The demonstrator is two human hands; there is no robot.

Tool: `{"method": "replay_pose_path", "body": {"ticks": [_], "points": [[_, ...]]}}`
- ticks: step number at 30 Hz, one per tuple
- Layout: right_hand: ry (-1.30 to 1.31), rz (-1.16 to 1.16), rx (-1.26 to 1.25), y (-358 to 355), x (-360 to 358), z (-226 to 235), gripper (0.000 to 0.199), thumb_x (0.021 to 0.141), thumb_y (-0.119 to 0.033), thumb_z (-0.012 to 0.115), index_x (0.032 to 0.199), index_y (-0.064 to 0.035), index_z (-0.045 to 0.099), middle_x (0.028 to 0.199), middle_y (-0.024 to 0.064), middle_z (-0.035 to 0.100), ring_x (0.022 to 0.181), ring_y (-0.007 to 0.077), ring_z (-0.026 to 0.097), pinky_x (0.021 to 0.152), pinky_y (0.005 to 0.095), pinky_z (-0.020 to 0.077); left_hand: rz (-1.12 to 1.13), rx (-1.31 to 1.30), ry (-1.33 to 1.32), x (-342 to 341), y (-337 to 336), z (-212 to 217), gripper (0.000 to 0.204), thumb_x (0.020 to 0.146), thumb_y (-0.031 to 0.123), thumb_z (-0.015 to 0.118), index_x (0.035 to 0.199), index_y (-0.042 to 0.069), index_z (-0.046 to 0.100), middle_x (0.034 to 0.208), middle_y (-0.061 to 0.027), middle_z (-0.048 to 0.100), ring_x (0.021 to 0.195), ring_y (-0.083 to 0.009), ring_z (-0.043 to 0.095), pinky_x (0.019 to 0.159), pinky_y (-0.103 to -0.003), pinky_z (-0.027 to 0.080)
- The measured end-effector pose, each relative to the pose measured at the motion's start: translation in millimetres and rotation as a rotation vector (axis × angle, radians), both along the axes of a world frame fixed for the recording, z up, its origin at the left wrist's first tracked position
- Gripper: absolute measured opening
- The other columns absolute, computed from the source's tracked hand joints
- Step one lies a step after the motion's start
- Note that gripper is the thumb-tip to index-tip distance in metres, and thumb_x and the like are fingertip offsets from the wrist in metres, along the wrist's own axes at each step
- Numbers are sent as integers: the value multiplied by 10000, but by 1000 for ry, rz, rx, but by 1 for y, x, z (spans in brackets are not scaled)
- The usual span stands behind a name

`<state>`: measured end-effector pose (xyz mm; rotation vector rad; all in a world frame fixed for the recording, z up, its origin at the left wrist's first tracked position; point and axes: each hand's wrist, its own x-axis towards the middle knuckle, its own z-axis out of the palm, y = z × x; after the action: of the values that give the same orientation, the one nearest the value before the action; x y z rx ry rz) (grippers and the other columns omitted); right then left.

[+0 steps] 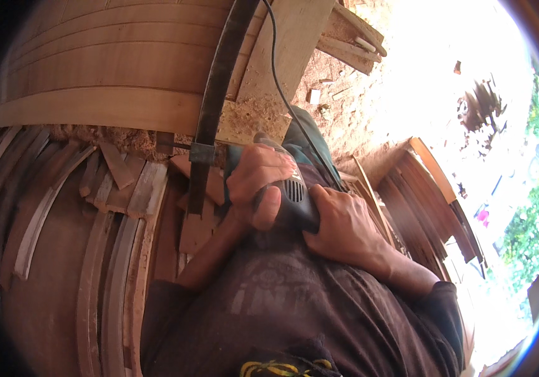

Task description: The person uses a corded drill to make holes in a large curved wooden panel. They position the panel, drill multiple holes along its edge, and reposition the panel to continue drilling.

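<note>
A dark, corded power tool [296, 190] with vent slots in its side and a greyish front end is held close in front of my dark shirt. Its exact kind cannot be made out. My left hand [260, 179] wraps round the front part of its body, fingers over the top. At the rear end, my right hand [348, 226] grips the housing. A black cord [282, 81] runs from the top of the view down to near my right hand. Just beyond the tool lies a sawdust-covered wooden panel [118, 63], with a long dark metal bar clamp [216, 94] across its edge.
Wooden strips and offcuts [109, 251] are stacked at the left. Curved-looking boards [417, 204] lean at the right. Scrap boards [351, 47] and small wood chips lie on the sawdust-strewn ground [345, 113] at the far right. Green plants [527, 232] show in bright light beyond.
</note>
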<state>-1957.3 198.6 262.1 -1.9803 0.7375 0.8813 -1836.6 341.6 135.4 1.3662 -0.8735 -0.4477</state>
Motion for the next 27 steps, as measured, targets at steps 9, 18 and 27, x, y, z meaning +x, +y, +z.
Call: {"method": "replay_pose_path", "body": {"ticks": [9, 18, 27], "points": [[-3, -12, -19, 2, -1, -3, 330, 818, -218, 742, 1018, 9, 612, 940, 266, 717, 897, 490, 716, 832, 577, 553, -10, -8, 11, -1, 0, -6, 418, 1003, 291, 471, 1054, -45, 715, 1052, -215, 759, 993, -348, 740, 958, -487, 568], [8, 11, -11, -1, 0, -11, 346, 788, -228, 768, 1001, 4, 626, 936, 260, 721, 907, 486, 714, 841, 576, 554, 40, -26, -31, 0, -3, -11, 407, 972, 267, 476, 972, -59, 720, 979, -224, 761, 923, -341, 746, 903, -472, 587], [76, 33, -20, 0, -2, -16, 412, 779, -277, 785, 1047, 7, 653, 988, 268, 746, 953, 486, 725, 890, 579, 563, -30, 62, 10, 6, 1, 4, 320, 1009, 220, 506, 1070, -19, 711, 1047, -197, 762, 959, -353, 744, 962, -490, 594]]}}
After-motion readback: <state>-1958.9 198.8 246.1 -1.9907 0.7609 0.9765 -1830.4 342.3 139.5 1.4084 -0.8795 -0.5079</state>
